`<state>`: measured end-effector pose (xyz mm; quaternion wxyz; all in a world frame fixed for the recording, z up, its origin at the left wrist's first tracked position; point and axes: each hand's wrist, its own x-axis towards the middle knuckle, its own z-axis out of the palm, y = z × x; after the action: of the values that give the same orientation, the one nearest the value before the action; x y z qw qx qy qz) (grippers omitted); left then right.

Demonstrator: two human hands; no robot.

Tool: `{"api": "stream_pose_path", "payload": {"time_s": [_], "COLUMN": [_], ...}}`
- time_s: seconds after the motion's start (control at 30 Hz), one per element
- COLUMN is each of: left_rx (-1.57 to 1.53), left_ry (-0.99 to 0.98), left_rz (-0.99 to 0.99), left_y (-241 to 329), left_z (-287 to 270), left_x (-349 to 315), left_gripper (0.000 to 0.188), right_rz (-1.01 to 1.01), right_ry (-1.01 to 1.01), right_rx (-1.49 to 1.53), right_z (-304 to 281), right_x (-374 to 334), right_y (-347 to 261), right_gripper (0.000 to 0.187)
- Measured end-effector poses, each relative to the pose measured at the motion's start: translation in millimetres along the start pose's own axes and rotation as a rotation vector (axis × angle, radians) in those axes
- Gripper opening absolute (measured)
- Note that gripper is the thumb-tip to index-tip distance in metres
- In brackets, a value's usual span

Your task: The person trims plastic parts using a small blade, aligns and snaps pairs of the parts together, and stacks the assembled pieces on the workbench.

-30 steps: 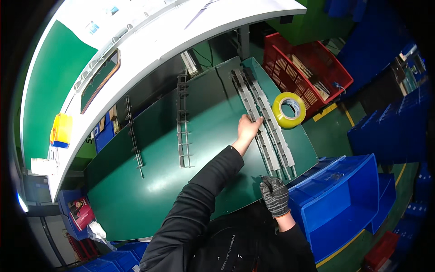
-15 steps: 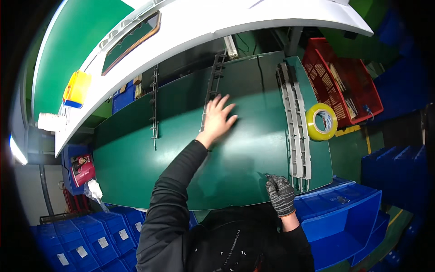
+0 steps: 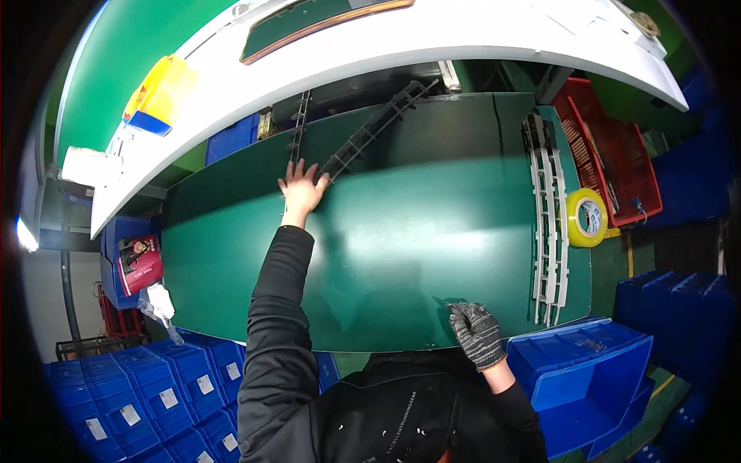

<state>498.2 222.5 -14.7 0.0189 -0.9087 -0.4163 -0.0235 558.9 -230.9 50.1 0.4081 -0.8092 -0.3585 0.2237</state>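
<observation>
Two hands work at the green table [image 3: 386,293], and from where I stand the bare left hand [image 3: 302,191] is spread wide, palm down, over its far left part. Its fingertips reach the near end of a narrow tabbed metal strip [image 3: 299,127], which runs toward the far edge and past it; the thumb lies right by the near end of a second, broader tabbed strip [image 3: 370,133], slanting away to the right, its far tip out beyond the far edge. I can't make out whether the fingers press on either one. The right hand [image 3: 478,337], in a grey knitted glove, is well apart from it, at the near edge, right of the middle; its fingers are bent inward, and whether they pinch anything is too hard to see. Along the right edge lies a pair of pale grey tabbed strips [image 3: 549,231], side by side and lengthwise from the far right corner toward the near one. Just beside them, at the right edge, is a roll of yellow tape [image 3: 576,221]. Past that edge stands a red perforated crate [image 3: 584,139], and a blue bin [image 3: 567,349] is by the near right corner. At the left edge I see a magenta packet [image 3: 140,264] and white crumpled wrapping [image 3: 160,305]; above the far edge curves a white shelf [image 3: 463,38] carrying a dark flat tablet-like device [image 3: 324,23] and a yellow-and-blue box [image 3: 166,89].
</observation>
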Motion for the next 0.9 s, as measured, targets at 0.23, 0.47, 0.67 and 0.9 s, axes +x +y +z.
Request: {"api": "stream_pose_path", "payload": {"time_s": [0.23,0.47,0.67,0.9], "left_rx": [-0.210,-0.380,-0.492,-0.509], "left_ry": [0.016,0.024,0.073,-0.058], "left_rz": [0.173,0.148,0.108,0.038], "left_y": [-27,31,8,5], "left_z": [7,-27,-59,-21], "left_x": [-77,-242,-288,-239], "left_gripper": [0.040,0.057,0.055,0.068], "right_rz": [-0.075,-0.135,0.041,0.681], "right_ry": [-0.033,-0.184,-0.055,-0.155], "right_rx": [-0.043,-0.077,0.013,0.645], "right_z": [43,81,102,135], "right_x": [3,-3,-23,-44], "right_y": [-34,-66,-59,-36], "right_gripper": [0.023,0.025,0.021,0.017]}}
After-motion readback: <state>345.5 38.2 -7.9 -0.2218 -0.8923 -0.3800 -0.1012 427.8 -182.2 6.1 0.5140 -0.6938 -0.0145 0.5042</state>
